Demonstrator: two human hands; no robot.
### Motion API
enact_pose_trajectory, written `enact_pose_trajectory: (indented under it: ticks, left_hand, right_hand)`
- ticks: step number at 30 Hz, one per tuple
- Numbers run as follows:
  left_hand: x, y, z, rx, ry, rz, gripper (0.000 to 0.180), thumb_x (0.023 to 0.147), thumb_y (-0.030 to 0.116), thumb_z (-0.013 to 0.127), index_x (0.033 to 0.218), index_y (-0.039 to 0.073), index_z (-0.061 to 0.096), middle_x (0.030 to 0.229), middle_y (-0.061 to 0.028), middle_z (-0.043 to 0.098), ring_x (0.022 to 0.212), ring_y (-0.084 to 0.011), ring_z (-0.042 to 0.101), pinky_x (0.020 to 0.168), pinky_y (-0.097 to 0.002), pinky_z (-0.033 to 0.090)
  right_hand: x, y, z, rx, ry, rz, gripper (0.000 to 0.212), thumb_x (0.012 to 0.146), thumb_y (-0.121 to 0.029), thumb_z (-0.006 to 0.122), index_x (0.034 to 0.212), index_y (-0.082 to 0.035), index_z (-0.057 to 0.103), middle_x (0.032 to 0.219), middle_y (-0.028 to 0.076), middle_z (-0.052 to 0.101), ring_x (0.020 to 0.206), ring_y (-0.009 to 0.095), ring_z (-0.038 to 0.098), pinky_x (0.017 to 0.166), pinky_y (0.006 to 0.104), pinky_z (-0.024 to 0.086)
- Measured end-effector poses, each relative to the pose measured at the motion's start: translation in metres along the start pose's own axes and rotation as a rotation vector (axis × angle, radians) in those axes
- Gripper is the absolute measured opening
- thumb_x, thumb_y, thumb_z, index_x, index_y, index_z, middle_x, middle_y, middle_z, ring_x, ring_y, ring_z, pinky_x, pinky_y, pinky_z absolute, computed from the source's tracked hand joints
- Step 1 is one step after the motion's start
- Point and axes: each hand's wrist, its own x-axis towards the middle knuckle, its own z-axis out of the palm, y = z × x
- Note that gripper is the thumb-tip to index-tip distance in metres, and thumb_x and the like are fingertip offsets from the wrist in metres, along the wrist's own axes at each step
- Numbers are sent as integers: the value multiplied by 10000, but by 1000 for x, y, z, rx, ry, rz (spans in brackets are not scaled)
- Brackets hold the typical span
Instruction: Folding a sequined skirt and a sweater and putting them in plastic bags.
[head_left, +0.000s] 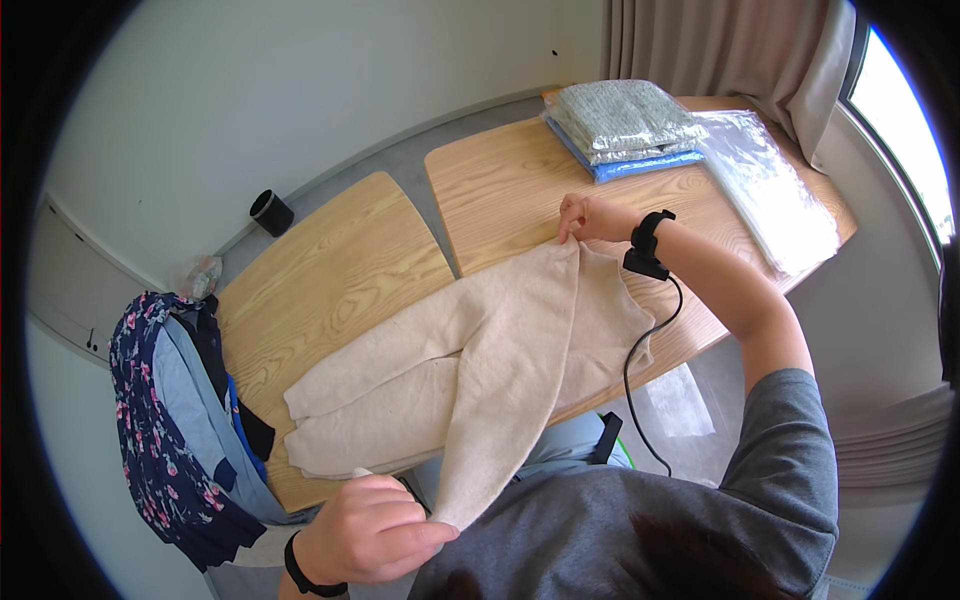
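Observation:
A beige knit sweater (510, 320) lies spread across two wooden tables, its body pointing left and its neckline end at the right. My right hand (600, 218) pinches the fabric at the sweater's far upper edge, near the shoulder. Down at the near side, my left hand (375, 528) is closed on the end of one sleeve, pulled toward me past the table edge. That sleeve stretches diagonally between my hands, over the body of the sweater. The other sleeve lies along the far side.
Folded garments in clear plastic (630, 115) are stacked at the far right, beside flat clear bags (770, 190). Clothes (150, 420) drape over the left table end. A black bin (271, 213) stands on the floor. A black cable (628, 370) hangs from my right wrist. A gap separates the tables.

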Motion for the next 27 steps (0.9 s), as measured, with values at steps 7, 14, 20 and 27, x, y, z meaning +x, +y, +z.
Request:
enact_pose_trajectory:
  ticks: [7,14,20,27]
  left_hand:
    - [-51,-42,-23,-149,555,-622,95,743,84,643,800,13,615,730,-36,609,655,-103,558,615,-233,445]
    - [-167,-177,-10,-545,245,-1186,240,783,48,697,979,-3,568,925,-14,613,850,-82,565,768,-208,441]
    - [-198,-178,-25,-532,359,-1140,171,786,27,680,932,6,593,881,1,631,789,-68,569,719,-216,459]
    - [-204,-200,-32,-653,671,-1103,260,798,57,686,1020,23,556,924,-22,612,793,-86,571,736,-217,453]
  right_hand:
    - [-9,19,-2,27,-14,140,178,791,-69,633,908,-154,738,940,69,603,860,209,610,750,298,486]
    - [3,18,0,-24,-27,166,193,770,-115,665,957,-105,714,924,74,649,849,188,617,752,295,489]
    - [3,9,-4,-40,-54,241,338,767,-244,566,998,-26,679,1065,142,623,1011,263,583,864,338,456]
    - [4,-6,-6,-44,-77,389,468,805,-454,640,960,-15,690,1013,129,615,952,252,580,828,339,450]
